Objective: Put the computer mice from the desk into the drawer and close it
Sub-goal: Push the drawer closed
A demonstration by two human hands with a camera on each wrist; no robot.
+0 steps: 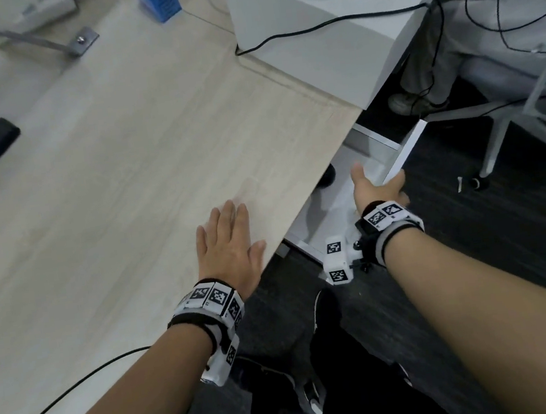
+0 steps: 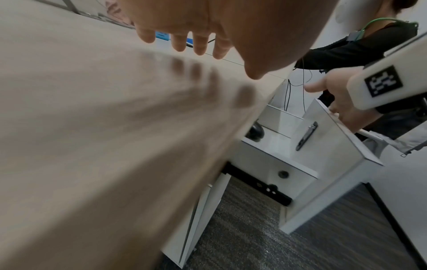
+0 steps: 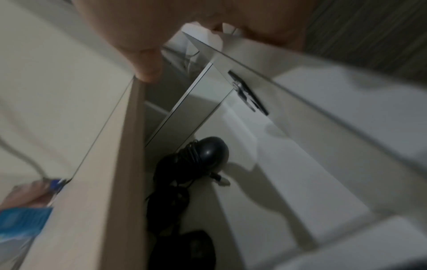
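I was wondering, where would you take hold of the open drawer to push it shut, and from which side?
Take the drawer by its front panel's top edge, from the outer, floor side, where the right hand already rests. The panel stands well out from under the desk, so its outer face is free to push. Keep fingers out of the inside, where black mice lie.

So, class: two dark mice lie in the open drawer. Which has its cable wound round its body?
The rounded glossy mouse, farther from the wrist camera, has cable coiled around it. The nearer mouse shows none.
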